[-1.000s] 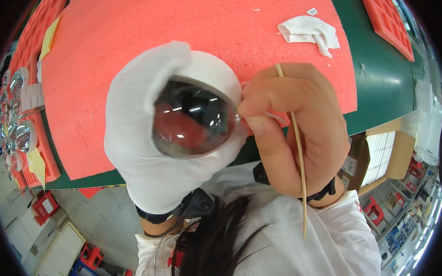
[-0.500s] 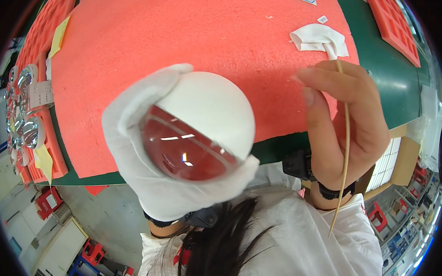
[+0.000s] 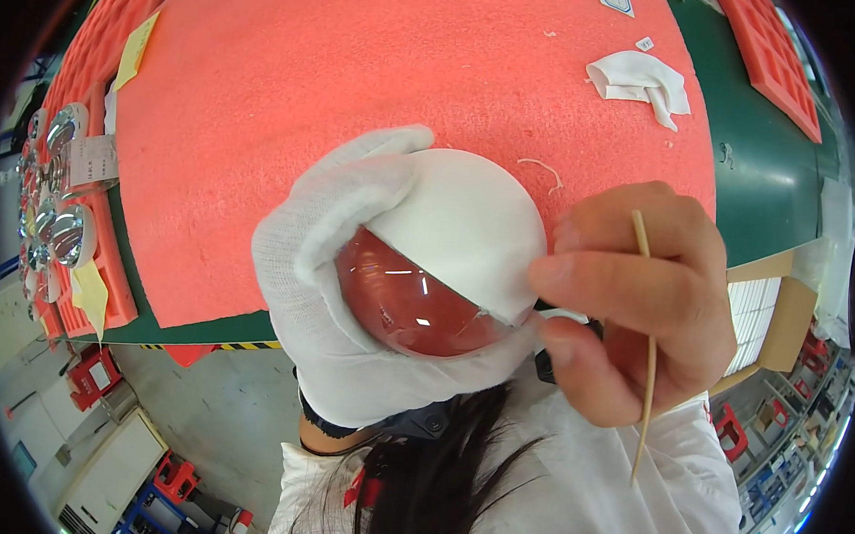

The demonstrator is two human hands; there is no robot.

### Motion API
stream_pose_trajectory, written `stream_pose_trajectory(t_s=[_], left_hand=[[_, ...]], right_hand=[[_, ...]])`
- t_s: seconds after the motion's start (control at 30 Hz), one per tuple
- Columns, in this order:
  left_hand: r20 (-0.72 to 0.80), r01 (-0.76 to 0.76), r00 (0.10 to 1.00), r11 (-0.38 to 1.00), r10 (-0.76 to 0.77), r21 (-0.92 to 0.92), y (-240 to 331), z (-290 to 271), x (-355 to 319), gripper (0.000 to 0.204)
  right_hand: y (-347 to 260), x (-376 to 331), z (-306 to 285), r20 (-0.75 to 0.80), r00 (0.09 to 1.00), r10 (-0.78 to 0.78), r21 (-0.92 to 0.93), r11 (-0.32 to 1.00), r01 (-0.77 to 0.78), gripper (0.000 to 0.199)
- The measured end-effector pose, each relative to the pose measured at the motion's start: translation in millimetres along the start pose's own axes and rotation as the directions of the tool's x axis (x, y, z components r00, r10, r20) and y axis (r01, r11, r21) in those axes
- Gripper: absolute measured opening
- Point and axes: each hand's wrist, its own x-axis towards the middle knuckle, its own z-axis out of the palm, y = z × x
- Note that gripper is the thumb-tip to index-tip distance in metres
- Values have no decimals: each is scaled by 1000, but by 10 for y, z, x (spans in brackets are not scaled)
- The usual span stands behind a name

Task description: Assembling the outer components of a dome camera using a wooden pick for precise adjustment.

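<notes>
Two hands meet at one round glass lens (image 3: 412,300), which lies in front of the person's chest, above the near edge of the pink foam sheet (image 3: 232,163). The left hand (image 3: 312,281), in a white knitted glove, holds the lens in a curved grip: its fingers go around the upper left side, and the palm part supports it from below. I think the glove is there so that skin does not mark the polished glass, and the soft foam perhaps protects it from hard contact. A white cover (image 3: 477,221) hides the upper right part of the lens, with a straight edge running obliquely across it; the lower left part shows bare and reflects the lamps.

The right hand (image 3: 650,296) is bare, probably for finer feeling. Its fingers are curled around a thin wooden stick (image 3: 647,391), which hangs nearly upright, seemingly carried there to leave the thumb and index finger free. These two are a little apart, at the right rim of the lens. The index fingertip is at the border of the cover; whether it touches, I cannot tell.
</notes>
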Motion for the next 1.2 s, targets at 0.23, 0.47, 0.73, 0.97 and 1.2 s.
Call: stream_pose_trajectory(t_s=[0.23, 0.47, 0.73, 0.97, 1.2], left_hand=[[-52, -23, 998, 992, 30, 126, 21, 55, -20, 89], [-4, -71, 997, 990, 72, 123, -90, 60, -10, 88], [64, -64, 996, 989, 56, 133, -63, 79, -6, 89], [119, -31, 993, 992, 16, 125, -33, 90, 20, 94], [127, 107, 985, 990, -118, 94, 36, 70, -13, 92]], right_hand=[[0, -8, 72, 4, 998, -55, -14, 998, 55, 29], [4, -34, 39, 11, 1000, 10, -58, 998, -9, 30], [-35, 64, -66, 143, 988, 56, -120, 992, -39, 56], [40, -9, 83, 91, 976, 198, -28, 980, -197, 84], [71, -30, 126, 155, 929, 335, 193, 912, -361, 82]])
